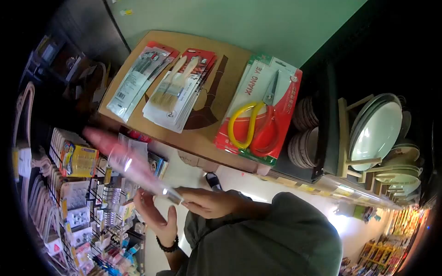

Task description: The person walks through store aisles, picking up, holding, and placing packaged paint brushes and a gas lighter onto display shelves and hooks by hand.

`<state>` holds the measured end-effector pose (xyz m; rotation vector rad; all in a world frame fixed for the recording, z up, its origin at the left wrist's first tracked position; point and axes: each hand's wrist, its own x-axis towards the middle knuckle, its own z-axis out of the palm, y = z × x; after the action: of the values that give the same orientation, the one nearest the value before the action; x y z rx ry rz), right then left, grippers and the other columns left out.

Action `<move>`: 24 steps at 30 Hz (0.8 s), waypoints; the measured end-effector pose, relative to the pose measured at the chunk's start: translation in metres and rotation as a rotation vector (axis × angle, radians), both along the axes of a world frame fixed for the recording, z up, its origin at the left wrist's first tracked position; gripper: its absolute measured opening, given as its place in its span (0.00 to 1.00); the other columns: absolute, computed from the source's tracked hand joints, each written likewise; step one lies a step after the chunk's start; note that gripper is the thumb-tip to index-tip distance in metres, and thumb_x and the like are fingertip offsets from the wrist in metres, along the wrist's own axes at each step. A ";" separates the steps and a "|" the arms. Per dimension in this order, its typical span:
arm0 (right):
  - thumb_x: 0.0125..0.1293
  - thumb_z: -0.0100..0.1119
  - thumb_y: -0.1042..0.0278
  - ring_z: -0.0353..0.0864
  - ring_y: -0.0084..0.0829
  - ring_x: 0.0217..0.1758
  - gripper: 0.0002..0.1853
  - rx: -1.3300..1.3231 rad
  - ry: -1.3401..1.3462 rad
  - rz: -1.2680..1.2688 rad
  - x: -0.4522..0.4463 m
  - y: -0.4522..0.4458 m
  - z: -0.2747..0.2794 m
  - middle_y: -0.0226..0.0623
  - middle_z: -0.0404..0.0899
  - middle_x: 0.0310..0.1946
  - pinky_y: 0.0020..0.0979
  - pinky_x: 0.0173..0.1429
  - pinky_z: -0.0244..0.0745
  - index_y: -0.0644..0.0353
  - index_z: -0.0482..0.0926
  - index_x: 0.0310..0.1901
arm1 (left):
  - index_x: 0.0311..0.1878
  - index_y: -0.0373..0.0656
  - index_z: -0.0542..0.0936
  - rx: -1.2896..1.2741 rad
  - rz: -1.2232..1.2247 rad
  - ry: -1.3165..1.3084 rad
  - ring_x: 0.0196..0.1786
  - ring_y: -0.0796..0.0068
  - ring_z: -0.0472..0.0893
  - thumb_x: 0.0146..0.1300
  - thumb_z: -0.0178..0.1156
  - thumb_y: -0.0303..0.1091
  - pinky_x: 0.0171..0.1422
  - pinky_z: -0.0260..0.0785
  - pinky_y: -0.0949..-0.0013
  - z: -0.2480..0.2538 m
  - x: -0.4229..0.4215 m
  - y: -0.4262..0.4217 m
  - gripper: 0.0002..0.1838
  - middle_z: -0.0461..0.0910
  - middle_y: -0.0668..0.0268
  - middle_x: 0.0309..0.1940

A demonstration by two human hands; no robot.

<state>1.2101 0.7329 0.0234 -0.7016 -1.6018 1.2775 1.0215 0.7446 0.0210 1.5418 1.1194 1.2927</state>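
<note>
- Green wall [239, 20] stood behind the cardboard surface [234, 69] in our head view, with stacked bowls [304, 149] and racked plates [375, 133] to one side and hanging goods [78, 158] on the other.
- On the cardboard surface lay silvery packs [133, 85], brush packs [175, 92] and a large scissors pack [287, 99], whose corner reached close to the edge.
- Below, we saw a pale floor [237, 181] and a dark shoe [213, 180].
- Our right hand [207, 202] pinched the near end of a long pink package [131, 161], which slanted away above the floor, between the cardboard surface and the hanging goods.
- Our left hand [156, 216], a dark bracelet [169, 246] at its wrist, was just beside that end, thumb and fingers spread; blur kept us from telling whether it touched.
- Held by one end, the package could have tipped or slipped to the floor, we judged, its far end being poorly supported.
- A wide swing might have snagged the hanging goods or nudged the brush packs.
- A careless sleeve [258, 207] could have caught the scissors pack's overhanging corner.
</note>
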 end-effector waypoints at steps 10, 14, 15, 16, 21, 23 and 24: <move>0.66 0.49 0.84 0.58 0.42 0.77 0.38 0.036 -0.038 0.421 -0.065 -0.055 -0.020 0.50 0.57 0.74 0.39 0.78 0.56 0.62 0.49 0.78 | 0.80 0.44 0.48 -0.198 0.168 0.004 0.68 0.56 0.70 0.50 0.76 0.28 0.67 0.69 0.54 0.000 -0.066 -0.116 0.58 0.64 0.54 0.69; 0.66 0.52 0.82 0.55 0.38 0.79 0.40 -0.072 0.081 0.510 -0.120 -0.095 -0.022 0.47 0.55 0.75 0.37 0.79 0.54 0.66 0.47 0.77 | 0.79 0.43 0.50 -0.263 0.383 0.137 0.72 0.54 0.68 0.51 0.77 0.32 0.68 0.70 0.54 -0.015 -0.096 -0.189 0.56 0.62 0.52 0.73; 0.66 0.52 0.81 0.56 0.38 0.79 0.38 -0.051 0.107 0.511 -0.140 -0.107 -0.024 0.47 0.56 0.75 0.36 0.78 0.55 0.67 0.49 0.77 | 0.79 0.42 0.51 -0.291 0.442 0.114 0.71 0.54 0.69 0.52 0.77 0.33 0.67 0.70 0.54 -0.016 -0.107 -0.206 0.56 0.61 0.51 0.73; 0.69 0.53 0.78 0.57 0.36 0.78 0.37 -0.093 0.211 0.524 -0.159 -0.125 -0.025 0.46 0.57 0.74 0.35 0.77 0.55 0.67 0.49 0.76 | 0.79 0.40 0.51 -0.287 0.467 0.092 0.68 0.56 0.71 0.51 0.77 0.31 0.65 0.72 0.57 -0.016 -0.122 -0.226 0.56 0.64 0.51 0.70; 0.73 0.53 0.71 0.60 0.31 0.75 0.35 -0.390 0.173 0.713 -0.248 -0.204 -0.026 0.42 0.60 0.73 0.35 0.76 0.58 0.68 0.49 0.76 | 0.76 0.32 0.53 -0.324 0.663 0.000 0.54 0.64 0.80 0.47 0.77 0.26 0.53 0.77 0.66 -0.018 -0.191 -0.336 0.55 0.74 0.52 0.59; 0.73 0.51 0.71 0.60 0.31 0.75 0.35 -0.592 0.322 0.773 -0.281 -0.248 -0.031 0.42 0.60 0.73 0.35 0.77 0.57 0.67 0.48 0.76 | 0.76 0.31 0.54 -0.290 0.735 -0.031 0.53 0.66 0.81 0.47 0.77 0.26 0.52 0.78 0.67 -0.023 -0.206 -0.385 0.55 0.74 0.53 0.59; 0.73 0.50 0.72 0.59 0.31 0.76 0.35 -0.494 0.265 0.779 -0.295 -0.263 -0.034 0.41 0.59 0.73 0.35 0.77 0.56 0.67 0.48 0.77 | 0.76 0.31 0.55 -0.298 0.747 -0.075 0.52 0.66 0.81 0.46 0.78 0.27 0.51 0.78 0.67 -0.017 -0.212 -0.404 0.55 0.74 0.53 0.59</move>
<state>0.9151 0.4704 -0.0102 -0.1479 -1.3805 2.2751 0.8098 0.3404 0.0035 0.8614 1.8381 1.5377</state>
